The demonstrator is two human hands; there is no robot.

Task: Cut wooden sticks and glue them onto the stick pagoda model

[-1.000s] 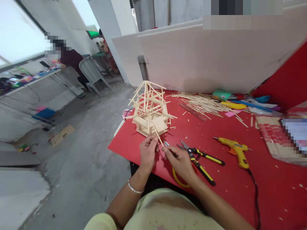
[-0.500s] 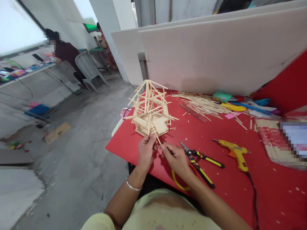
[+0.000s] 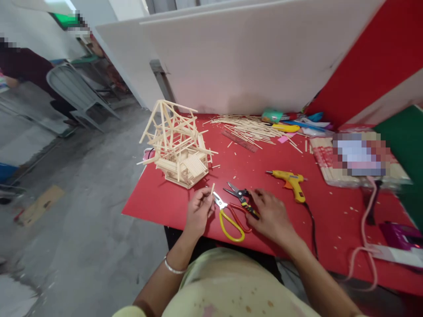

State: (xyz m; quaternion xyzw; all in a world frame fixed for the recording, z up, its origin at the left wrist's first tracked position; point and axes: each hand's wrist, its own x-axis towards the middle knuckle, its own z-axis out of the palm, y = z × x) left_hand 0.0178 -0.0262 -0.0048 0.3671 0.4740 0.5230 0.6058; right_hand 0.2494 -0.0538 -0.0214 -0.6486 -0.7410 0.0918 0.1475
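Observation:
My left hand [image 3: 200, 209] is closed around a short wooden stick [image 3: 212, 189], which stands up from between thumb and fingers. My right hand [image 3: 269, 214] lies over the black-and-yellow handles of the snips [image 3: 243, 200], fingers curled on them; the blades point left and stand apart. Between my hands lie scissors [image 3: 223, 207] with one yellow and one red handle. Beyond my left hand stands a small house-like model of wooden sticks [image 3: 180, 149], with an open frame and a pointed roof frame.
A pile of loose sticks [image 3: 247, 129] lies at the back, beside a ruler [image 3: 239, 141]. On the right are a yellow glue gun [image 3: 291, 180] with its cord and bagged sticks [image 3: 322, 160]. White boards [image 3: 238, 66] stand behind the red table [image 3: 145, 202]. A person sits far left near a chair [image 3: 74, 94].
My right hand has left the stick and moved right onto the snips. The left hand has drawn back from the model with a short stick. The view has turned right.

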